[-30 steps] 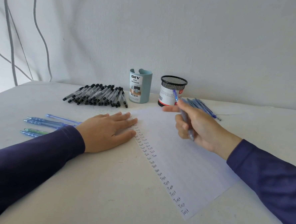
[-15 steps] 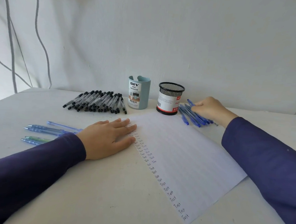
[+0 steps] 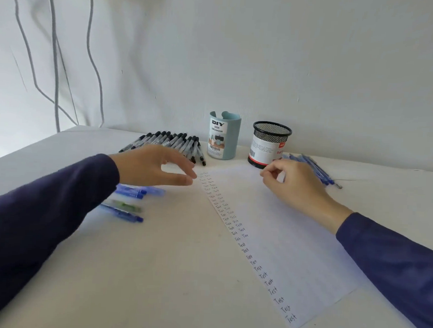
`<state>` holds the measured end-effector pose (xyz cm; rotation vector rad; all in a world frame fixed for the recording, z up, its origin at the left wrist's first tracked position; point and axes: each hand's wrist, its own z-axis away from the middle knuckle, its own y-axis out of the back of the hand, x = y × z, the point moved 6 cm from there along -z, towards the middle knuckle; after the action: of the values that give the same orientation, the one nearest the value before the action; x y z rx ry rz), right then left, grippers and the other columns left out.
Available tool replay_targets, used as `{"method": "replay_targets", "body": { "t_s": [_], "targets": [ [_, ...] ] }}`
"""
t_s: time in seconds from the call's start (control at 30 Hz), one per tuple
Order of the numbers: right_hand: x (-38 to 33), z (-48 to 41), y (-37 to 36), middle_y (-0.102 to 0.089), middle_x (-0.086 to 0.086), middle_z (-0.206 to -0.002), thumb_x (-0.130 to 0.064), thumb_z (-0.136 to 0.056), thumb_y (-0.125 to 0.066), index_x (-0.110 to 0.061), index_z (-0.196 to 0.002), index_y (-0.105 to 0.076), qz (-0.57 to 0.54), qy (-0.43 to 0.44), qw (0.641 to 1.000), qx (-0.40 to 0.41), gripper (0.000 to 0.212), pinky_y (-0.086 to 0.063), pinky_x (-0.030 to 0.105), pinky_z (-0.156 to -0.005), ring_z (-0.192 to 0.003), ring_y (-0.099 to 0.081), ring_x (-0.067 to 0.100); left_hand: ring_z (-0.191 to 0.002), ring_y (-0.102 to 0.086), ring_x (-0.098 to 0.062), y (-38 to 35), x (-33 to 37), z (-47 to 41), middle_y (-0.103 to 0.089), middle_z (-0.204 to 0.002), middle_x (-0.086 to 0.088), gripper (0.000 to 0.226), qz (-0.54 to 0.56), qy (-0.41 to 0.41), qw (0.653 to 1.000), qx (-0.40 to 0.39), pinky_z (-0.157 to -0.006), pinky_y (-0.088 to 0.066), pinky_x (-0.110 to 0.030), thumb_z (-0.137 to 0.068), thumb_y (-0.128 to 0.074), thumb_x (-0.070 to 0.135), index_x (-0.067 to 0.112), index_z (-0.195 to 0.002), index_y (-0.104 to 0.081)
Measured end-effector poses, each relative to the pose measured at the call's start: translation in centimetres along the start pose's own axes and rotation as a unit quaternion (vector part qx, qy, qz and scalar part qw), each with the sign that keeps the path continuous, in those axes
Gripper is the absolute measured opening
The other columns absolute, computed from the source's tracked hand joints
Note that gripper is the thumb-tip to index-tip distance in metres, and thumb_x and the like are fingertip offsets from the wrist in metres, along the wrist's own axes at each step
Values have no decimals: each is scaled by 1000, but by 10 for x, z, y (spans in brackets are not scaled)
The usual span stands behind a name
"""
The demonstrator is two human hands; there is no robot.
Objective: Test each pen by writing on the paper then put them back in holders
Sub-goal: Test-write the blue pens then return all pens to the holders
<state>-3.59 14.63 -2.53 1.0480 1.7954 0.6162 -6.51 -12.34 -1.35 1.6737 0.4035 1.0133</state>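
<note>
A lined paper (image 3: 294,234) with a column of "Test" words lies on the table. My left hand (image 3: 154,167) hovers above the table at the paper's top left corner, fingers relaxed and spread, holding nothing; it is blurred. Just behind it lies a row of black-capped pens (image 3: 171,139). My right hand (image 3: 295,186) hangs over the paper's top edge with fingers loosely curled and no pen in it. A pile of blue pens (image 3: 319,170) lies right of it. A teal holder (image 3: 223,139) and a black mesh holder (image 3: 270,144) stand at the back.
A few blue pens and a green pen (image 3: 129,204) lie on the table under my left forearm. The white table (image 3: 165,274) meets a white wall just behind the holders. Grey cables (image 3: 54,60) hang down the wall at the left.
My right hand laid its blue pen on the pile at the right and came back over the paper empty. My left hand lifted off the paper's corner and now hovers.
</note>
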Motion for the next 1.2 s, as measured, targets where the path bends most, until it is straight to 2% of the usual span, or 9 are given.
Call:
{"method": "replay_targets", "body": {
  "t_s": [0.13, 0.27, 0.4, 0.6, 0.7, 0.8, 0.9, 1.0, 1.2],
  "targets": [
    [-12, 17, -6, -64, -19, -79, -27, -88, -61, -31, -84, -68, -13, 31, 999, -10, 9, -32, 23, -55, -67, -52, -10, -92, -62, 12, 19, -30, 11, -67, -98, 34, 29, -28, 79, 995, -61, -91, -41, -18, -67, -75, 63, 44, -89, -74],
    [-12, 19, -6, -63, -20, -78, -25, -87, -61, -32, -84, -69, -20, 41, 999, 6, 11, -31, 23, -54, -67, -53, -5, -98, -63, 4, 33, -50, 19, -70, -99, 25, 51, -100, 124, 984, -83, -100, -42, -32, -45, -70, 84, 55, -86, -70],
    [-13, 21, -9, -63, -21, -77, -22, -87, -63, -31, -84, -69, -22, 57, 998, 5, 12, -34, 22, -53, -65, -53, 1, -93, -60, 13, 29, -49, 17, -66, -97, 35, 26, -90, 108, 986, -85, -93, -40, -24, -59, -75, 64, 49, -80, -74],
    [-13, 21, -8, -63, -21, -77, -22, -87, -62, -30, -86, -70, -20, 62, 998, 2, 11, -33, 19, -52, -66, -53, 1, -88, -59, 4, 12, -33, -1, -62, -108, 23, 17, -91, 22, 995, 26, -76, -41, -12, -80, -69, 47, 34, -90, -74],
    [-12, 21, -7, -63, -21, -77, -22, -88, -62, -31, -86, -70, -26, 62, 998, 0, 13, -32, 19, -52, -65, -53, 1, -93, -57, -1, -8, -11, -8, -60, -112, 18, 14, -60, -44, 994, 81, -76, -42, -15, -83, -71, 41, 31, -91, -75],
    [-18, 20, -7, -63, -21, -79, -23, -88, -63, -33, -89, -71, -25, 71, 997, -11, 13, -35, 18, -56, -66, -53, 4, -100, -56, 1, -27, 12, -10, -60, -113, 15, 12, -26, -94, 988, 121, -80, -36, -4, -83, -73, 37, 29, -91, -76],
    [-31, 21, -19, -59, -19, -95, -43, -90, -62, -33, -115, -70, -40, 85, 989, -113, 27, -43, 24, -77, -85, -53, 4, -102, -52, 7, -37, 25, -11, -59, -117, 12, 11, 15, -122, 981, 148, -79, -33, 0, -85, -73, 29, 26, -95, -77],
    [-46, 32, -38, -54, -14, -114, -68, -80, -52, -37, -126, -63, 14, 117, 973, -196, 56, -35, 25, -95, -107, -43, 7, -95, -54, 2, -35, 23, -11, -58, -118, 11, 15, 1, -126, 975, 184, -75, -37, -1, -90, -68, 25, 24, -103, -75],
    [-45, 25, -29, -62, -11, -108, -33, -84, -73, -25, -94, -76, -115, 64, 980, -149, 13, -36, 8, -80, -99, -54, 2, -91, -56, 0, -30, 3, -11, -57, -117, 17, 26, 19, -91, 969, 230, -69, -42, -9, -88, -49, 49, 35, -104, -66]
  ]
}}
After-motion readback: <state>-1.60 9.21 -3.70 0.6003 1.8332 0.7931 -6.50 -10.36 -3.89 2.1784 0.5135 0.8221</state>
